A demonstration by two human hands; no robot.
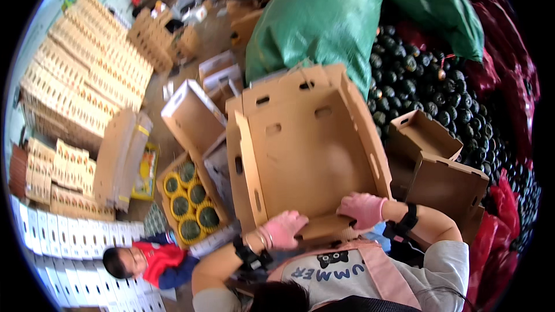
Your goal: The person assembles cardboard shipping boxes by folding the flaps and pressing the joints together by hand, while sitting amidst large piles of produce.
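A large open brown cardboard box [312,162] lies in front of me, its inside bare and its walls folded up. My left hand [283,229], in a pink glove, grips the near wall by the left corner. Further right, my right hand [362,209], gloved in pink too, has its fingers curled over the same near wall. The undersides of both hands are partly hidden. Left of the box, a smaller carton [162,188] holds several dark green squashes [197,194] in yellow foam nets.
A big green sack [318,23] stands behind the box. Loose dark green squashes [407,89] heap up at the right, beside open cartons [445,188] and red net bags [491,242]. Stacked cartons [87,58] fill the left. A person in a red vest [159,260] is at lower left.
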